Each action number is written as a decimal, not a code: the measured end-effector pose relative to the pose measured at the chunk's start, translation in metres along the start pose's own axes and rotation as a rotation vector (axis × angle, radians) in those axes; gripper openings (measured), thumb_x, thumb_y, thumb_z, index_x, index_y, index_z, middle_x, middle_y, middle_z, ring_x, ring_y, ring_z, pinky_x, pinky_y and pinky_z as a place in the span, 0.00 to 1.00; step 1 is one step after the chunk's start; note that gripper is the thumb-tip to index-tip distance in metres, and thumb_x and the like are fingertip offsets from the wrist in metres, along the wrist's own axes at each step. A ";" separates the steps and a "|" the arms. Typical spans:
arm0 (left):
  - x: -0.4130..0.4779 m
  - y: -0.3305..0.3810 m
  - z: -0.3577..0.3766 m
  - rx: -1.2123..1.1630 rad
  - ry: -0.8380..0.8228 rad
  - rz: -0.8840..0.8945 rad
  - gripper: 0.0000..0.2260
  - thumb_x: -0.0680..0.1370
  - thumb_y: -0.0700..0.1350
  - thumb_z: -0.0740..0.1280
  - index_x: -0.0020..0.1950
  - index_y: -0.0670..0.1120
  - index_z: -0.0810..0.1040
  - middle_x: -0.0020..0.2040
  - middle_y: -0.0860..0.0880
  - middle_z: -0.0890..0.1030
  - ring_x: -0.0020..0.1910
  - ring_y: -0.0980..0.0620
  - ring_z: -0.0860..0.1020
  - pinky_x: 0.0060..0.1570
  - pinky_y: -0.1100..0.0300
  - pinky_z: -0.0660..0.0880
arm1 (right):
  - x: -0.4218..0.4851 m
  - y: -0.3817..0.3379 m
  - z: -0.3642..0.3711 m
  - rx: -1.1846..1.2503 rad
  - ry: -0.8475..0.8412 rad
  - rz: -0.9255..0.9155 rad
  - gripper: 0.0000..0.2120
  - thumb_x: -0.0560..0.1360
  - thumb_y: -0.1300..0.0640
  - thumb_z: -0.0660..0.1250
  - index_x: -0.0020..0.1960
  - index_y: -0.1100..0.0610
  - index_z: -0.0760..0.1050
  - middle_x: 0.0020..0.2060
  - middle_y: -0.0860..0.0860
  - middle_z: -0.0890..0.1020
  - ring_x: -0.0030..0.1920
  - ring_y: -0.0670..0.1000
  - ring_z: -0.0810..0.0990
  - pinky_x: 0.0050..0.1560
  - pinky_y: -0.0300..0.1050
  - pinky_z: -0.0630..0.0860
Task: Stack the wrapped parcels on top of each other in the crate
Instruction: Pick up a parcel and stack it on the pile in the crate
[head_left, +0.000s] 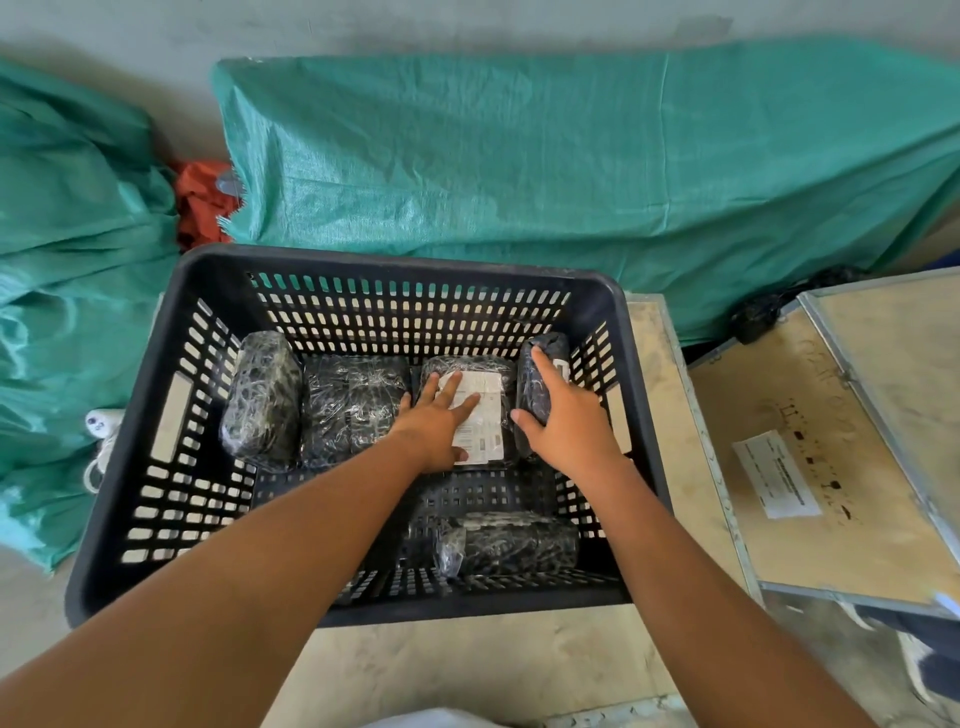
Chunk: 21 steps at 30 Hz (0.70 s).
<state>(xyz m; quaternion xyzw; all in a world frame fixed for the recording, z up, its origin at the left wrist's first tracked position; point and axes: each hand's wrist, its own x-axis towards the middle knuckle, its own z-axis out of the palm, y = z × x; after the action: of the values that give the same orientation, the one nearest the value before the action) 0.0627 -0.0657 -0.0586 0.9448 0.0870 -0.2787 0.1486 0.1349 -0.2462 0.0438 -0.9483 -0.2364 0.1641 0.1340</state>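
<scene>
A black slotted plastic crate (171, 364) holds several black parcels wrapped in clear film. One parcel with a white label (485, 410) lies flat at the back middle; my left hand (436, 421) rests flat on it, fingers spread. At the crate's right wall a parcel stands on edge (540, 364), and my right hand (566, 415) grips it from the near side. Another flat parcel (353, 405) lies left of the labelled one. An upright parcel (262, 400) leans at the left. One more parcel (511, 543) lies near the front wall.
The crate sits on a wooden box top (467, 670). A second wooden box with a metal frame and a paper label (810, 457) stands to the right. Green woven sacks (571, 156) lie behind and to the left, with red cloth (202, 202) between them.
</scene>
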 end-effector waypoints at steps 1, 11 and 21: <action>-0.001 -0.001 0.000 -0.003 0.005 0.008 0.43 0.78 0.58 0.68 0.83 0.57 0.42 0.81 0.49 0.33 0.80 0.42 0.35 0.76 0.35 0.46 | 0.001 0.002 0.001 0.068 0.014 -0.004 0.42 0.77 0.45 0.72 0.83 0.43 0.52 0.54 0.59 0.84 0.46 0.56 0.84 0.52 0.47 0.80; -0.039 0.023 -0.032 -0.622 0.213 0.194 0.52 0.71 0.59 0.77 0.83 0.54 0.44 0.83 0.49 0.46 0.81 0.43 0.43 0.78 0.42 0.47 | 0.003 0.009 -0.030 0.270 0.100 0.010 0.36 0.75 0.52 0.74 0.80 0.49 0.65 0.63 0.52 0.83 0.49 0.49 0.84 0.53 0.36 0.76; -0.092 0.060 -0.062 -0.564 0.849 0.582 0.50 0.77 0.44 0.75 0.82 0.59 0.40 0.82 0.43 0.57 0.79 0.48 0.61 0.70 0.67 0.63 | -0.010 -0.022 -0.115 0.941 0.102 0.098 0.35 0.70 0.45 0.78 0.75 0.45 0.71 0.70 0.52 0.77 0.55 0.53 0.85 0.40 0.54 0.86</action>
<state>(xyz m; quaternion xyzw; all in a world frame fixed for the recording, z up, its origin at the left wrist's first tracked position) 0.0320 -0.1091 0.0562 0.8827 -0.0531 0.2105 0.4167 0.1606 -0.2524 0.1586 -0.8017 -0.0844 0.2125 0.5523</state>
